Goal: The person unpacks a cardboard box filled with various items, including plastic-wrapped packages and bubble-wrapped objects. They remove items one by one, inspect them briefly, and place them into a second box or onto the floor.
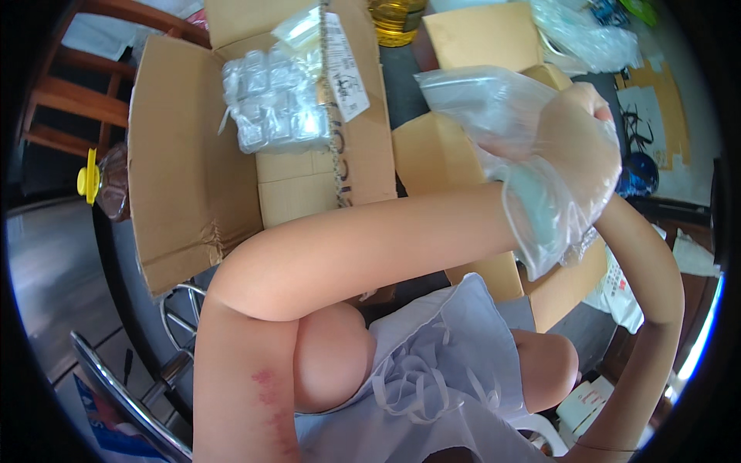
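Across the picture from the left reaches my left forearm (pixel 370 243). Its wrist end meets a clear plastic bag (pixel 486 95), and a loose plastic edge hangs over that wrist. Film and the overlap of both hands largely hide my left hand. My right hand (pixel 579 139) is bent over at the bag, with its fingers curled in the plastic. Fingertips show faintly through the film; I cannot tell whose they are. Something pale green (pixel 535 199) shows inside the plastic. Beneath the hands stands an open cardboard box (pixel 437 150), its contents mostly hidden.
At left, a larger open carton (pixel 185 168) holds wrapped clear plastic containers (pixel 278 104). A yellow-capped bottle (pixel 113 182) stands beside it. Behind are a bottle of yellow liquid (pixel 396 23) and crumpled plastic (pixel 596 37). A chrome-framed chair (pixel 124 399) is at lower left.
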{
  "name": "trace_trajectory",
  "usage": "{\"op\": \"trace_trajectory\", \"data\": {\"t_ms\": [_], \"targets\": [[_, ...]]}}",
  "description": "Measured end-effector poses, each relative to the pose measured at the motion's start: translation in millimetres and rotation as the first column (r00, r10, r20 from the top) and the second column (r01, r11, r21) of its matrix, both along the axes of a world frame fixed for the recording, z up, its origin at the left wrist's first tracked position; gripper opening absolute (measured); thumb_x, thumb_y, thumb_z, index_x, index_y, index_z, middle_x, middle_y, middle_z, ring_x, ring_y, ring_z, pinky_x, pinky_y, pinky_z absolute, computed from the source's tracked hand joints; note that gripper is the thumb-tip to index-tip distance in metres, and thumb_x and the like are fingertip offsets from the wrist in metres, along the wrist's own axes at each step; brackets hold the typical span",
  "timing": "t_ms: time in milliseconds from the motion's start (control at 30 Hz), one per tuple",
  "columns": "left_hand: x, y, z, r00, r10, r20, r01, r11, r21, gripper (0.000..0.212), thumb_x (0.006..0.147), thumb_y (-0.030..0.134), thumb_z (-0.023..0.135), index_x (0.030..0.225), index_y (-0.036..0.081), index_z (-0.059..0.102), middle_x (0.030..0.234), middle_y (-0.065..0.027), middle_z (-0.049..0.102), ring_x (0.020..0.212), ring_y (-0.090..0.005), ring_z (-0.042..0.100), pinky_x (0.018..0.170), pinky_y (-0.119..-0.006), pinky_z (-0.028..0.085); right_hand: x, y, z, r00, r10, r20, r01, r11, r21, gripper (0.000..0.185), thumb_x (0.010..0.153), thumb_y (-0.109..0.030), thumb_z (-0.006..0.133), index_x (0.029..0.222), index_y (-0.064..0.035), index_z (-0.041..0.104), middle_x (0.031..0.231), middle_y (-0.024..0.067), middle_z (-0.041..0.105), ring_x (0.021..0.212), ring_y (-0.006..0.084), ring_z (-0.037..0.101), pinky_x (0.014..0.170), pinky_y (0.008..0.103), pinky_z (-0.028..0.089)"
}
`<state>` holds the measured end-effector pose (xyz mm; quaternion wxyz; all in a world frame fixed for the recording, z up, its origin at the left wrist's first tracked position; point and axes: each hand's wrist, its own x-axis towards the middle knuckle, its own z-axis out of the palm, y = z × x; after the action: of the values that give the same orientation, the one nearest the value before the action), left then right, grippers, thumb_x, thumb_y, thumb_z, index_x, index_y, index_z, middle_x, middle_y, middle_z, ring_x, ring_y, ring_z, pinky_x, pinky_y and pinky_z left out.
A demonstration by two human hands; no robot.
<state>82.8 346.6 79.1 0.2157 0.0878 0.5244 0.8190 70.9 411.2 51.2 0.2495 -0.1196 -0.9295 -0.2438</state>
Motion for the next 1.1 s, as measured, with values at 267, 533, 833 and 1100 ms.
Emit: {"op": "trace_trajectory", "data": {"t_ms": [267, 533, 833, 1100], "targets": [[4, -7, 7, 0.981, -0.027, -0.192, 0.012, 0.997, -0.078, 0.008, 0.081, 0.006, 0.056, 0.079, -0.001, 0.058, 0.063, -0.0037, 0.055, 0.060, -0.0103, 0.053, 0.055, -0.025, 0.043, 10, 16, 10, 0.990, 0.115, 0.076, -0.107, 0.989, -0.103, 0.032, 0.088, -0.026, 0.048, 0.102, 0.0028, 0.052, 0.089, 0.0126, 0.059, 0.079, 0.0227, 0.059, 0.066, 0.0315, 0.049], [5, -3, 3, 0.947, -0.271, 0.174, 0.194, 0.912, 0.362, 0.006, 0.077, -0.001, 0.051, 0.074, 0.003, 0.053, 0.061, -0.0035, 0.051, 0.051, -0.0097, 0.049, 0.045, -0.025, 0.040, 23, 23, 9, 0.925, 0.323, 0.198, -0.235, 0.899, -0.369, 0.035, 0.089, -0.028, 0.048, 0.107, 0.0023, 0.051, 0.095, 0.0125, 0.059, 0.087, 0.0217, 0.057, 0.072, 0.0304, 0.047], [-3, -40, 26, 0.937, -0.348, -0.003, 0.343, 0.922, 0.178, 0.012, 0.077, -0.005, 0.043, 0.086, 0.001, 0.047, 0.072, -0.0031, 0.046, 0.059, -0.0111, 0.044, 0.056, -0.025, 0.037, 7, 30, -1, 0.842, 0.419, 0.339, -0.170, 0.803, -0.572, 0.039, 0.091, -0.030, 0.048, 0.112, 0.0018, 0.051, 0.103, 0.0124, 0.058, 0.095, 0.0205, 0.054, 0.080, 0.0292, 0.044], [-34, -49, 41, 0.964, -0.212, -0.162, 0.229, 0.969, 0.095, 0.010, 0.079, -0.007, 0.041, 0.086, -0.003, 0.047, 0.081, -0.0074, 0.047, 0.067, -0.0157, 0.045, 0.063, -0.027, 0.040, 1, 44, 54, 0.699, 0.615, 0.365, -0.095, 0.586, -0.804, 0.042, 0.092, -0.032, 0.048, 0.118, 0.0013, 0.051, 0.109, 0.0123, 0.058, 0.103, 0.0194, 0.052, 0.086, 0.0281, 0.042]]}}
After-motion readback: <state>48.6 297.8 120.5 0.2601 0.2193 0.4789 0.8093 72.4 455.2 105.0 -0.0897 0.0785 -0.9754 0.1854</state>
